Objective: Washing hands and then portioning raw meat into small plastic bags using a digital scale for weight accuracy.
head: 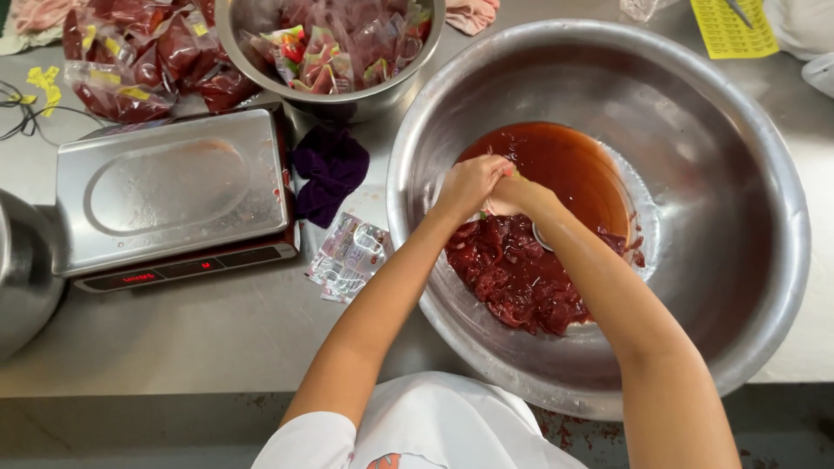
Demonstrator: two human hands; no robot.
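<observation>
Over the big steel bowl (695,104), your left hand (469,184) and right hand (519,193) meet, both grips closed tight w/ something pale between them; can't tell what. Just below them lies red marinated meat (512,274) in dark sauce (565,165). Left of the bowl on the steel surface (217,330): empty clear pouches (349,256), a purple cloth (330,169) & a digital scale (169,195).

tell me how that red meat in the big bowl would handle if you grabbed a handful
The meat looks wet and glossy, lying beside a pool of sauce, so it is probably slippery. The pieces are small and limp, so likely floppy. It would probably drip when lifted from the bowl.
</observation>
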